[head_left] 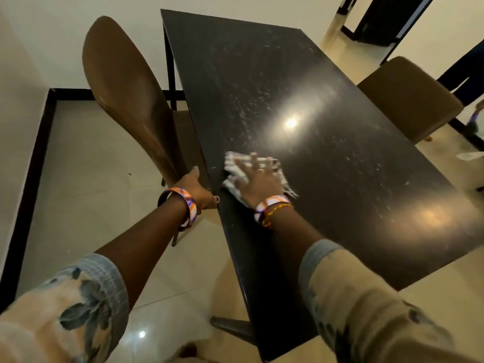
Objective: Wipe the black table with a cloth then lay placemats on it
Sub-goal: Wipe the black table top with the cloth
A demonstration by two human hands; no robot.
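At centre frame we press our right hand (258,176), fingers spread flat, on the white cloth (235,176) to wipe the black table (340,158), while our left hand (200,191) curls over its edge to brace us.

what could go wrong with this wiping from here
1. The cloth sits close to the table edge under the right hand; a stroke leftward could carry it off the edge.
2. White specks cover the far half of the table; short strokes may miss them.
3. The left hand holds the table edge right beside the chair, so it may bump it.
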